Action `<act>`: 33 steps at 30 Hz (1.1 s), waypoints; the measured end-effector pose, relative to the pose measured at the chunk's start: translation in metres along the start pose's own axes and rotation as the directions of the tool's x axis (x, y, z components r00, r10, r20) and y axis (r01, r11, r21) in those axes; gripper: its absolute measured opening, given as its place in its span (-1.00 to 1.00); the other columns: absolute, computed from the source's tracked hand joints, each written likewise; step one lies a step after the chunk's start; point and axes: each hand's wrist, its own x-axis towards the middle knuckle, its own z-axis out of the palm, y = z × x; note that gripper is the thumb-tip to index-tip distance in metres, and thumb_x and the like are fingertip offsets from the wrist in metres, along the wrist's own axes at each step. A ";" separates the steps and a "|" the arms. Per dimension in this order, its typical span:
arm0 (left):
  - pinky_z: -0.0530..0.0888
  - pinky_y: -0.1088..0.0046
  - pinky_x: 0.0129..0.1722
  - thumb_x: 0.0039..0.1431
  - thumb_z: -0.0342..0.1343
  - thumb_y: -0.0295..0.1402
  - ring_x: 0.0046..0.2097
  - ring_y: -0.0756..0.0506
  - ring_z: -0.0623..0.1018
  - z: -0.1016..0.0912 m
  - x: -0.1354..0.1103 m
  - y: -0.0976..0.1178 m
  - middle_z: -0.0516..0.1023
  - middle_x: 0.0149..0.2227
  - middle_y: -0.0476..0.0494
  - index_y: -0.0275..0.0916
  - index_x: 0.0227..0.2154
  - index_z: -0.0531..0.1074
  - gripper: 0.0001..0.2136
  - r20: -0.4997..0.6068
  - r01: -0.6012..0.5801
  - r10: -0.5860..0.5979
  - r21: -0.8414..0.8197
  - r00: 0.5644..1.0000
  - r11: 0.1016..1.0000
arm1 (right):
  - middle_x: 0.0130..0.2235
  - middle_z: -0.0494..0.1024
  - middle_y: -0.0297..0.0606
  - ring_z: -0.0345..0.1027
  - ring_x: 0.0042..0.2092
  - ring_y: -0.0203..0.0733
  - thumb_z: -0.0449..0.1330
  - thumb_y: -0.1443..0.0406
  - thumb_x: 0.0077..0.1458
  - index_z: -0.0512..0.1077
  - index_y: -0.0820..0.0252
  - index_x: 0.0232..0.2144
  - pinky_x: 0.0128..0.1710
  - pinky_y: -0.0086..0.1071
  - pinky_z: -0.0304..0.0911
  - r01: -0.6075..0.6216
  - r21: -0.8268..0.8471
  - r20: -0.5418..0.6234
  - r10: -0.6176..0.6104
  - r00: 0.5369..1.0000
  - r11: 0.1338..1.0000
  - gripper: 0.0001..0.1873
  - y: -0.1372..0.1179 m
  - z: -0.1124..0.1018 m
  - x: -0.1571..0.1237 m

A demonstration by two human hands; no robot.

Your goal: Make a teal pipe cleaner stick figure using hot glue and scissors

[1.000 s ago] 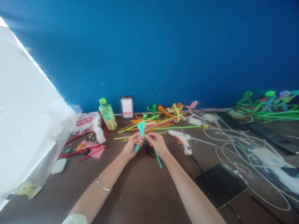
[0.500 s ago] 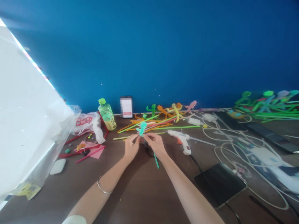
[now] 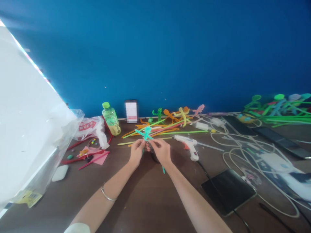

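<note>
From the head cam, the left hand point(image 3: 137, 152) and right hand point(image 3: 161, 151) are meeting over the middle of a brown table point(image 3: 145, 207), both working on a small teal pipe-cleaner figure point(image 3: 145, 133). The fingers are closed and pinching it from either side, so the figure is sticking up just above them with its arms spread out. A teal stem point(image 3: 163, 170) is poking out below the right hand, and something dark point(image 3: 155, 157) is sitting under the hands, but I can't tell what it is. A metal bangle point(image 3: 108, 194) is circling the left forearm.

Just behind the hands, loose pipe cleaners point(image 3: 155, 128) are lying in a messy orange, green and yellow heap, with little pipe-cleaner figures point(image 3: 178, 114) lined up against the blue wall point(image 3: 155, 55). A white glue gun point(image 3: 189, 146) is lying near the right hand, its black cord point(image 3: 209, 176) running down past a dark tablet point(image 3: 228, 191). White cables point(image 3: 239, 155) are looping all over the right side, and a big green pile of figures point(image 3: 279, 110) is sitting in the far corner. Over on the left, a green-capped bottle point(image 3: 111, 119) is standing behind some pink paper point(image 3: 93, 156) and a plastic bag point(image 3: 91, 127).
</note>
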 end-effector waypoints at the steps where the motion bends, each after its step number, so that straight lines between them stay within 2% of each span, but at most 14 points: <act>1: 0.37 0.50 -0.52 -0.11 0.19 -0.22 -0.58 0.06 0.40 0.000 0.000 0.000 0.41 -0.59 -0.01 -0.34 -0.53 0.39 -0.76 0.003 0.007 -0.007 -0.014 1.000 1.000 | -0.43 0.56 -0.25 0.42 -0.37 -0.20 0.17 0.22 -0.03 0.52 0.15 -0.47 -0.31 -0.36 0.30 0.040 -0.047 -0.011 -0.040 0.999 0.998 -0.84 -0.001 0.000 -0.001; 4: 0.31 0.59 -0.59 -0.10 0.20 -0.30 -0.62 0.10 0.34 -0.001 0.000 0.001 0.38 -0.61 0.00 -0.35 -0.54 0.38 -0.80 0.017 0.072 -0.071 -0.104 0.997 0.992 | -0.40 0.57 -0.24 0.43 -0.35 -0.20 0.15 0.25 0.00 0.52 0.14 -0.45 -0.29 -0.37 0.31 0.123 -0.098 -0.011 -0.125 0.992 0.988 -0.84 -0.002 0.000 -0.002; 7: 0.23 0.68 -0.66 -0.10 0.18 -0.40 -0.65 0.16 0.27 -0.002 0.002 0.003 0.32 -0.64 0.04 -0.36 -0.55 0.36 -0.87 0.059 0.207 -0.199 -0.239 0.978 0.949 | -0.37 0.57 -0.22 0.43 -0.32 -0.19 0.12 0.28 0.03 0.52 0.14 -0.42 -0.25 -0.35 0.31 0.167 -0.113 -0.032 -0.172 0.985 0.979 -0.83 -0.003 0.002 -0.004; 11: 0.17 0.76 -0.71 -0.02 0.07 -0.54 -0.66 0.20 0.21 -0.002 0.003 0.008 0.26 -0.62 0.04 -0.39 -0.54 0.34 -0.96 0.137 0.351 -0.324 -0.433 0.936 0.830 | -0.32 0.56 -0.21 0.41 -0.26 -0.16 0.10 0.27 0.04 0.52 0.15 -0.40 -0.18 -0.30 0.27 0.121 -0.075 -0.049 -0.125 0.991 0.990 -0.81 -0.003 0.004 -0.004; 13: 0.16 0.80 -0.72 0.05 -0.02 -0.58 -0.65 0.22 0.21 -0.002 0.002 0.012 0.26 -0.59 0.02 -0.40 -0.51 0.32 -0.92 0.207 0.438 -0.390 -0.526 0.897 0.729 | -0.35 0.55 -0.23 0.39 -0.30 -0.17 0.11 0.23 0.02 0.53 0.14 -0.40 -0.26 -0.32 0.27 0.018 0.028 0.001 -0.018 1.000 0.999 -0.80 -0.002 0.006 -0.004; 15: 0.15 0.84 -0.72 0.12 -0.11 -0.59 -0.67 0.24 0.19 -0.004 -0.001 0.016 0.22 -0.58 0.03 -0.38 -0.50 0.29 -0.86 0.290 0.521 -0.439 -0.585 0.850 0.622 | -0.48 0.50 -0.28 0.31 -0.45 -0.24 0.13 0.16 -0.01 0.53 0.16 -0.44 -0.45 -0.38 0.22 -0.153 0.181 0.104 0.136 0.985 0.972 -0.76 0.000 0.008 -0.004; 18: 0.12 0.84 -0.75 0.16 -0.15 -0.58 -0.71 0.24 0.14 -0.006 -0.005 0.020 0.13 -0.61 0.08 -0.32 -0.51 0.22 -0.83 0.364 0.588 -0.469 -0.601 0.804 0.541 | -0.65 0.33 -0.39 0.05 -0.62 -0.40 0.22 0.10 -0.13 0.51 0.23 -0.50 -0.65 -0.48 -0.05 -0.428 0.410 0.307 0.320 0.896 0.805 -0.71 0.002 0.008 -0.002; 21: 0.06 0.83 -0.79 0.14 -0.14 -0.59 -0.75 0.24 0.10 -0.007 -0.010 0.022 0.07 -0.64 0.10 -0.30 -0.55 0.17 -0.82 0.409 0.637 -0.496 -0.584 0.766 0.503 | -0.63 0.32 -0.41 -0.03 -0.62 -0.47 0.33 0.13 -0.29 0.50 0.24 -0.52 -0.65 -0.51 -0.17 -0.570 0.538 0.461 0.349 0.816 0.621 -0.70 0.001 0.003 0.001; 23: 0.04 0.82 -0.80 0.13 -0.15 -0.59 -0.76 0.24 0.08 -0.006 -0.012 0.023 0.05 -0.65 0.11 -0.30 -0.56 0.16 -0.82 0.431 0.663 -0.511 -0.572 0.744 0.482 | -0.58 0.37 -0.38 0.02 -0.59 -0.47 0.35 0.15 -0.33 0.49 0.24 -0.55 -0.64 -0.51 -0.17 -0.603 0.572 0.518 0.325 0.791 0.556 -0.72 0.000 0.000 0.003; 27: 0.03 0.78 -0.80 0.13 -0.15 -0.56 -0.76 0.22 0.06 -0.005 -0.012 0.024 0.05 -0.66 0.11 -0.30 -0.55 0.19 -0.83 0.424 0.675 -0.529 -0.525 0.735 0.518 | -0.52 0.43 -0.34 0.15 -0.54 -0.42 0.37 0.19 -0.34 0.48 0.24 -0.59 -0.59 -0.51 -0.04 -0.619 0.583 0.540 0.318 0.779 0.527 -0.76 -0.003 -0.003 0.003; 30: 0.04 0.75 -0.80 0.11 -0.13 -0.53 -0.75 0.20 0.09 -0.004 -0.008 0.020 0.15 -0.66 0.07 -0.33 -0.56 0.24 -0.83 0.411 0.675 -0.536 -0.411 0.737 0.613 | -0.56 0.41 -0.35 0.19 -0.55 -0.41 0.36 0.19 -0.32 0.45 0.24 -0.62 -0.58 -0.50 0.04 -0.626 0.586 0.537 0.333 0.775 0.514 -0.76 -0.003 -0.002 0.002; 32: 0.09 0.69 -0.78 0.10 -0.10 -0.45 -0.73 0.17 0.16 -0.001 -0.006 0.015 0.24 -0.65 0.01 -0.35 -0.57 0.29 -0.82 0.364 0.617 -0.515 -0.274 0.776 0.737 | -0.63 0.37 -0.38 0.20 -0.59 -0.38 0.34 0.17 -0.28 0.42 0.24 -0.64 -0.60 -0.48 0.08 -0.628 0.589 0.541 0.330 0.774 0.508 -0.75 -0.003 0.000 0.002; 33: 0.14 0.65 -0.76 0.09 -0.08 -0.39 -0.71 0.14 0.21 0.000 -0.006 0.011 0.26 -0.66 -0.02 -0.36 -0.57 0.31 -0.80 0.306 0.518 -0.447 -0.210 0.840 0.829 | -0.66 0.34 -0.39 0.19 -0.61 -0.37 0.32 0.15 -0.26 0.41 0.23 -0.64 -0.62 -0.46 0.09 -0.626 0.592 0.540 0.326 0.776 0.508 -0.74 -0.003 0.000 0.003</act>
